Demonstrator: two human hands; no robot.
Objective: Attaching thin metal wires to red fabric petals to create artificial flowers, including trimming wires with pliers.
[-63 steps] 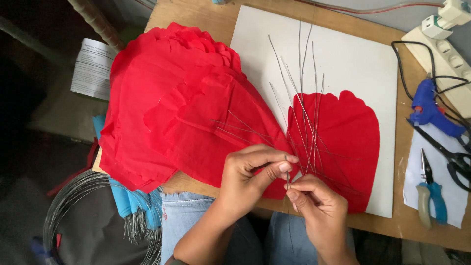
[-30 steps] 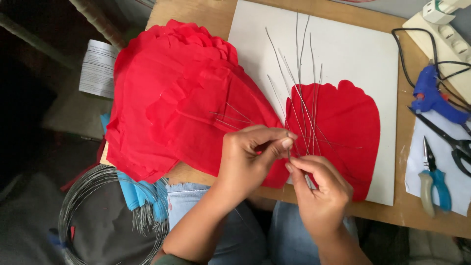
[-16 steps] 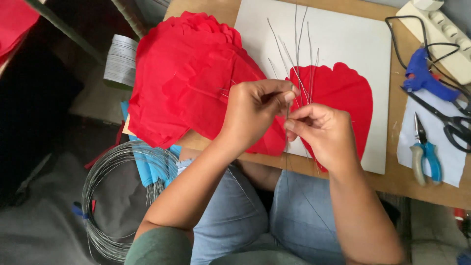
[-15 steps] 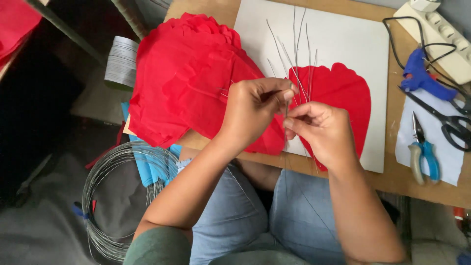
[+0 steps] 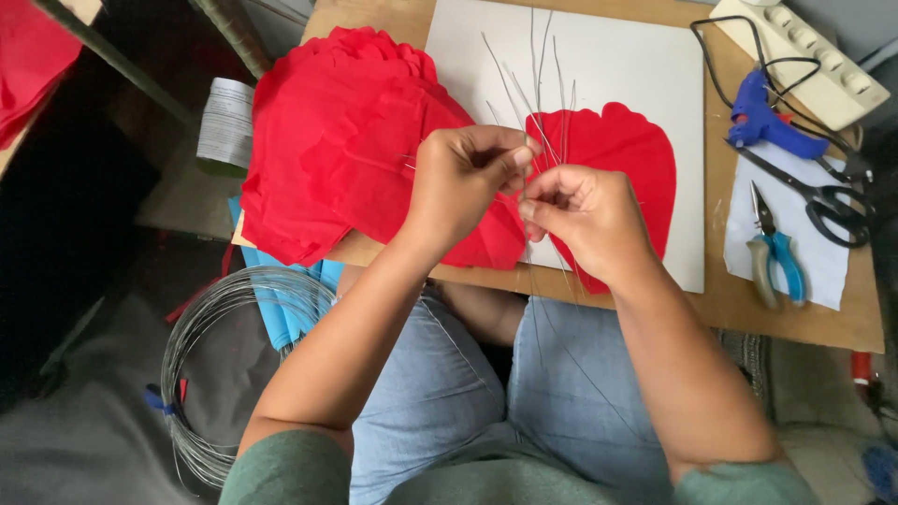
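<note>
In the middle of the frame, the left hand and right hand both pinch thin, stiff wires over a soft, wavy-edged red paper petal.

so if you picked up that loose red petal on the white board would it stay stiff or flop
The red petal would probably flop: it looks thin like the ruffled red paper pile. It is likely very light and easily torn. The thin wires pinched by the left hand and right hand look springy, fanning out straight.
</note>
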